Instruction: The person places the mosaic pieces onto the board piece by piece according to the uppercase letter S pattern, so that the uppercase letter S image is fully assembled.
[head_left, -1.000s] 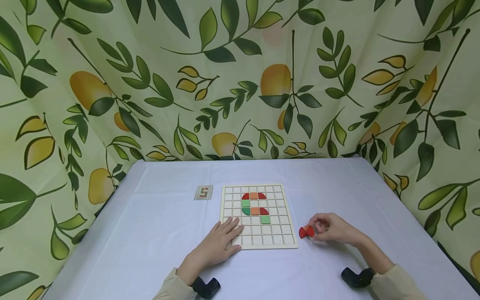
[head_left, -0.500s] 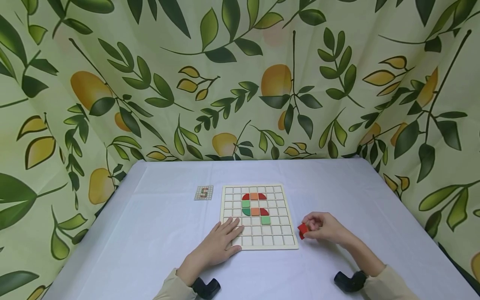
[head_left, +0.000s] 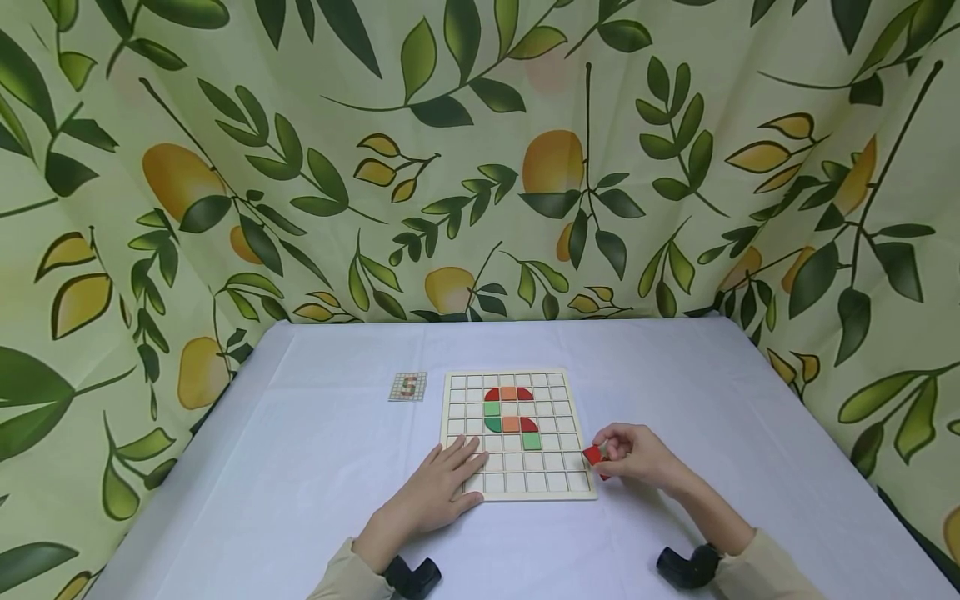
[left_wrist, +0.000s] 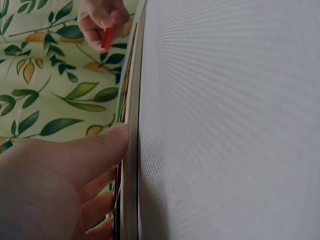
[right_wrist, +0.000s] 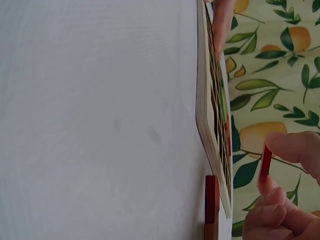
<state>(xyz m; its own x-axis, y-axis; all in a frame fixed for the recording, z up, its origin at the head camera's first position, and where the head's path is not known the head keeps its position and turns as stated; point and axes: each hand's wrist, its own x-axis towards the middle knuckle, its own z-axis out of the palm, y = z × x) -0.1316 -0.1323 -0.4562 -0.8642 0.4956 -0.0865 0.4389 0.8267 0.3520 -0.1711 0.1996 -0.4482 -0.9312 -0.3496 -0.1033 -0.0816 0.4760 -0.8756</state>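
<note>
My right hand pinches a small red tile between thumb and finger, close by the right edge of the pale wooden grid board. Another red tile lies on the cloth beside the board, with an orange-brown piece against it. My left hand rests with fingers spread on the board's near left corner, its thumb along the near edge. Red, orange and green tiles sit in the grid in a curving S-like shape, ending in a light green square.
A small card printed with an S-shaped pattern on a grid lies left of the board. White cloth covers the table. Behind it hangs a leaf-and-fruit patterned curtain. Black curved devices sit at both wrists.
My right hand has moved left to the board's right edge with the red tile in its fingers. My left hand has stayed in place on the board.
</note>
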